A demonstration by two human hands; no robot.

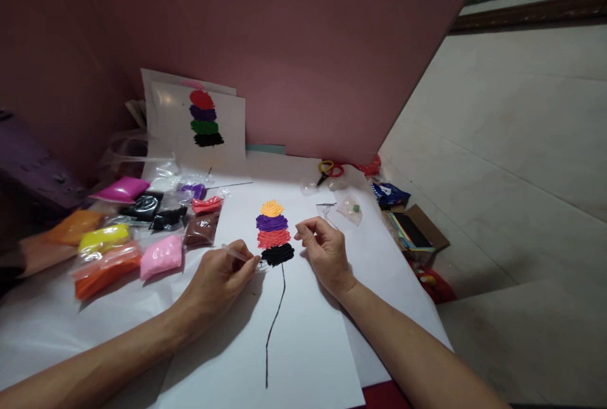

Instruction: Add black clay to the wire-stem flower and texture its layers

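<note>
A white sheet of paper (303, 333) lies in front of me with a stack of clay patches: orange (272, 208), purple (272, 222), red (274, 238) and black (277, 254), above a thin black line (277, 317). My left hand (220, 279) holds a thin clear stick (236, 253) whose tip sits at the black patch's left edge. My right hand (325, 251) rests on the paper just right of the patches, its fingers curled; whether they pinch anything I cannot tell.
Several bags of coloured clay (137, 232) lie at the left. A finished sample sheet (199, 121) leans on the pink wall. Scissors (328, 170), small plastic bags (351, 208) and a box of coloured paper (415, 229) sit to the right.
</note>
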